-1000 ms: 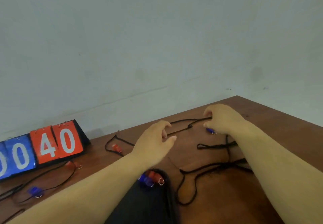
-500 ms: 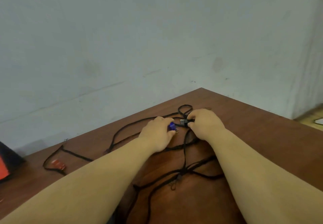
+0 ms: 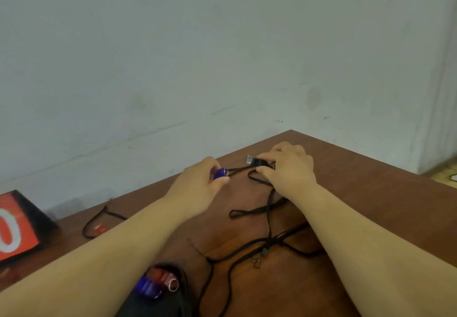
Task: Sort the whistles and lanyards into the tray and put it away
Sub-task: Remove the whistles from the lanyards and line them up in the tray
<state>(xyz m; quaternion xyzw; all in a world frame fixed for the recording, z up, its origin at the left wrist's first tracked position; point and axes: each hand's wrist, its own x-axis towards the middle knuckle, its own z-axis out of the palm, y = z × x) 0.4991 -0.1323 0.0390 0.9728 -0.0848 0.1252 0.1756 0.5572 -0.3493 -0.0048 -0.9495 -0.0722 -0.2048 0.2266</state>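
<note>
My left hand (image 3: 197, 188) pinches a blue whistle (image 3: 220, 173) near the table's far corner. My right hand (image 3: 288, 170) pinches the black clip (image 3: 254, 161) of a black lanyard (image 3: 268, 215), which trails toward me across the brown table (image 3: 371, 193). The whistle and the clip are a short way apart, joined by a thin cord. Near the bottom edge lies a black tray (image 3: 158, 302) holding a blue whistle (image 3: 148, 289) and a red whistle (image 3: 163, 278). Another red whistle (image 3: 99, 229) on a black cord lies to the left.
A red and black scoreboard (image 3: 17, 227) stands at the left by the wall. More black lanyards (image 3: 237, 257) cross in a tangle between my forearms. The table's far corner meets the pale wall just beyond my hands; its right edge drops to the floor.
My hands have drawn apart, separating the blue whistle from the lanyard clip. The view has swung left, bringing the scoreboard and the tray with whistles back into sight.
</note>
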